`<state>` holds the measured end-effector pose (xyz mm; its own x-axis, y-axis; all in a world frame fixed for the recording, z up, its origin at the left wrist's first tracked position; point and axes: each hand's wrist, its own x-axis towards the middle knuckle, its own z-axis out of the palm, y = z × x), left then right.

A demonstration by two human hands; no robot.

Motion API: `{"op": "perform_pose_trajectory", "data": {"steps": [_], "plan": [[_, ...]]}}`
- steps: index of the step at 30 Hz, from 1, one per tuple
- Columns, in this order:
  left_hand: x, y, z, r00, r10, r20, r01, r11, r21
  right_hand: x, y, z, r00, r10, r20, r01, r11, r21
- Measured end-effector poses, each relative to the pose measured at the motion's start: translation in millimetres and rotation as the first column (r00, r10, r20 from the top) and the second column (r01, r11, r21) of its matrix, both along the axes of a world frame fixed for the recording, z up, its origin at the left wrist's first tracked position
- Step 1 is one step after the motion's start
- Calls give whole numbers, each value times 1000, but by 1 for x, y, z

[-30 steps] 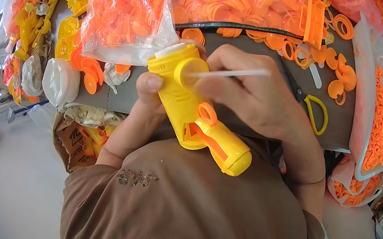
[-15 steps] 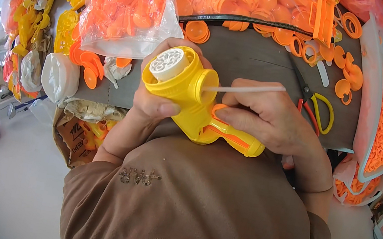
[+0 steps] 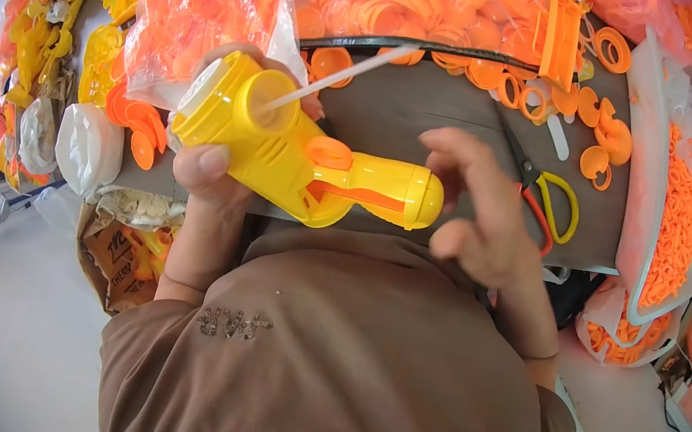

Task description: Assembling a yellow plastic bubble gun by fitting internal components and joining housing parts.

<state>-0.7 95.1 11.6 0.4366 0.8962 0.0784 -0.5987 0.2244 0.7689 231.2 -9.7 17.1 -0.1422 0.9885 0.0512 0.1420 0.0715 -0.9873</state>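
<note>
A yellow toy bubble gun (image 3: 282, 161) is in front of my chest, its round nozzle end to the left and its handle pointing right. My left hand (image 3: 213, 168) grips it around the nozzle end, thumb in front and the other fingers partly hidden behind. From the round port on its upper side sticks a thin whitish tube (image 3: 341, 76), slanting up to the right. An orange trigger piece (image 3: 331, 153) sits at the base of the handle. Just right of the handle, my right hand (image 3: 489, 225) is open and holds nothing, its fingers apart and bent.
Clear bags of orange parts (image 3: 425, 2) line the far side of the grey table (image 3: 388, 119). Scissors with red and yellow handles (image 3: 565, 213) and loose orange rings (image 3: 612, 50) lie to the right, by a bin of small orange pieces (image 3: 677, 214). A paper bag (image 3: 109, 255) stands below left.
My right hand has let go of the bubble gun's handle and opened. My left hand has carried the gun to the left and turned it, so the nozzle face shows less and the tube points higher.
</note>
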Motion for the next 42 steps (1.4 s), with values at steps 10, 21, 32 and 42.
{"op": "perform_pose_trajectory", "data": {"steps": [10, 21, 32, 42], "plan": [[7, -12, 10, 992, -99, 80, 90, 989, 114, -17, 1, -29, 986, -108, 124, 11, 796, 605], [9, 0, 28, 926, -375, 49, 311, 828, 467, -7, -4, -30, 978, -61, 200, -101, 700, 707], [11, -2, 2, 989, -131, 69, 112, 965, 236, -19, -1, -16, 996, -82, -17, 79, 849, 522], [15, -34, -8, 957, 192, -217, -148, 967, 206, -11, 4, -37, 976, -99, -197, 162, 927, 338]]}}
